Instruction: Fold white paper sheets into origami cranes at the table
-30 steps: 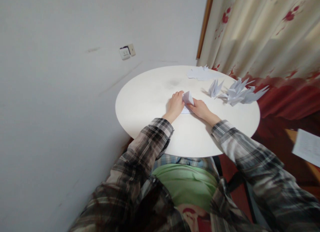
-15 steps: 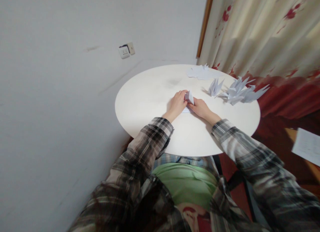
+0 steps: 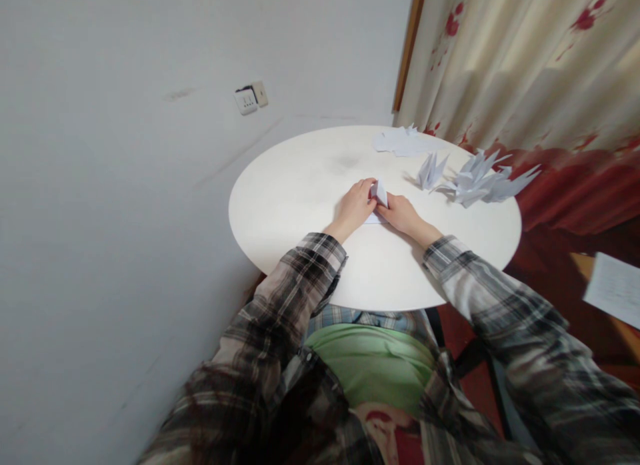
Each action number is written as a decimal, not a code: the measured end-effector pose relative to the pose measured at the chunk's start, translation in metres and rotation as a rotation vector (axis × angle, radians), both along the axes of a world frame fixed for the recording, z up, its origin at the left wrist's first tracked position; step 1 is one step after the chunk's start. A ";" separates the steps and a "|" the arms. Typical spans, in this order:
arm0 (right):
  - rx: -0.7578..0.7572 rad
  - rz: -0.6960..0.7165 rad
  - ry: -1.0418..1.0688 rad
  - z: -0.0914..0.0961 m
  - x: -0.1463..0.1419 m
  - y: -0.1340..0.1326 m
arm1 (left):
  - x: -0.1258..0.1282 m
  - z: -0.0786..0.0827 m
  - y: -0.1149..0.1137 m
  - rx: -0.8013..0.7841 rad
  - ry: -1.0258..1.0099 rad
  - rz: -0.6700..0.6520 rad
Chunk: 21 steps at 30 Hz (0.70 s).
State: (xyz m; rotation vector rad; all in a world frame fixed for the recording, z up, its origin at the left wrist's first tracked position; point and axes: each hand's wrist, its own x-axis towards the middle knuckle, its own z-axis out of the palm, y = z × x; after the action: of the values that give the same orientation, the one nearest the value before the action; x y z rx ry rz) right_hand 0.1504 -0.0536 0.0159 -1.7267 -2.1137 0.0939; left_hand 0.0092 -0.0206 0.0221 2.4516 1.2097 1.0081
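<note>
Near the middle of the round white table, a folded sheet of white paper (image 3: 381, 194) is between my hands, one flap standing up and a flat part lying on the tabletop. My left hand (image 3: 356, 205) grips its left side, with the fingers curled around the upper edge. From the right, my right hand (image 3: 400, 213) pinches the same paper low down near the table. Parts of the paper are hidden behind my fingers. Just beyond my right hand stands a folded paper crane (image 3: 431, 172).
A cluster of paper cranes (image 3: 475, 179) sits at the right of the white table (image 3: 280, 211). Flat paper sheets (image 3: 403, 142) lie at its far edge. A wall with a socket (image 3: 245, 101) is to the left, a curtain (image 3: 500, 65) behind right. A printed sheet (image 3: 615, 288) lies lower right.
The view has shifted very slightly. Both hands keep their hold on the folded paper, with hardly any visible movement.
</note>
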 end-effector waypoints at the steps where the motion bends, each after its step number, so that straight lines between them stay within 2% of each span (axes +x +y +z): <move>1: 0.000 -0.004 -0.008 0.000 0.000 0.000 | 0.000 0.000 0.000 -0.001 0.002 -0.002; 21: -0.002 -0.004 -0.051 -0.001 0.000 0.001 | 0.000 0.002 -0.003 -0.017 0.053 0.011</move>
State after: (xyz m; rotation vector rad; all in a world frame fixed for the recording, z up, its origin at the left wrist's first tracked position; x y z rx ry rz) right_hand 0.1502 -0.0524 0.0153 -1.7515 -2.1469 0.0511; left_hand 0.0091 -0.0234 0.0246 2.4757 1.2445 0.9376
